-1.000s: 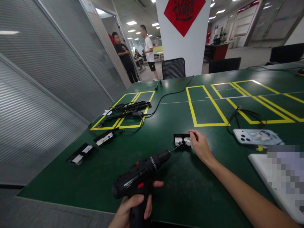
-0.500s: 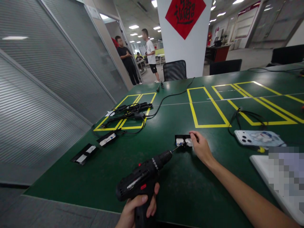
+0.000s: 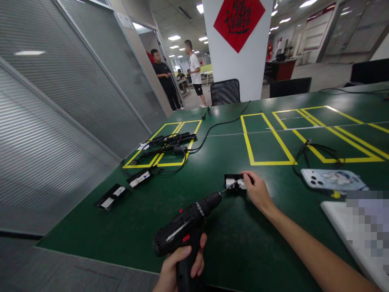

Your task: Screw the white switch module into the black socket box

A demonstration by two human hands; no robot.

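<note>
My left hand (image 3: pixel 185 261) is wrapped round the handle of a black cordless drill (image 3: pixel 188 221). The drill points up and to the right, and the tip of its bit meets a small black piece with white patches (image 3: pixel 231 182), or lies right at it; contact cannot be made out. My right hand (image 3: pixel 257 188) pinches the right end of that black piece at the table. Two similar black pieces with white strips lie to the left, one nearer (image 3: pixel 111 197) and one farther (image 3: pixel 139 178).
A bundle of black cables (image 3: pixel 170 144) lies on yellow tape outlines at the left of the green table (image 3: pixel 212 158). At right are a phone in a patterned case (image 3: pixel 332 179), a black cable (image 3: pixel 322 150) and a white device (image 3: pixel 337 219). Two people stand beyond the table.
The view has shifted slightly, moving the whole scene a little right and down. Both hands keep their hold, and the bit stays at the black piece.
</note>
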